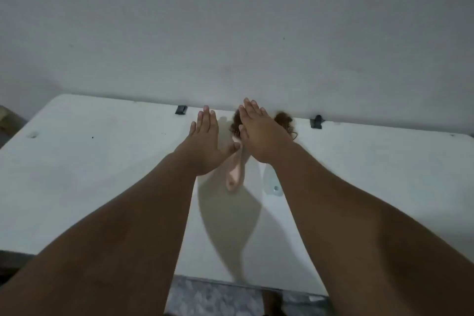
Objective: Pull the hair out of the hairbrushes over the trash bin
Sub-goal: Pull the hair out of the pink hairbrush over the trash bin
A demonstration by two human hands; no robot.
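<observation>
**Both hands flat above the brushes**

Your left hand and right hand stretch out over the white table, fingers straight and together, holding nothing. Under them, near the far edge by the wall, lie a pink hairbrush and a clear hairbrush, handles pointing near. Brown hair shows past your right hand.

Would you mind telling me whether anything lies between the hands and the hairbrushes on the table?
Nothing visible does. Both open hands, left and right, hover directly above the pink brush and the clear brush on the white table. No trash bin is in view.
</observation>
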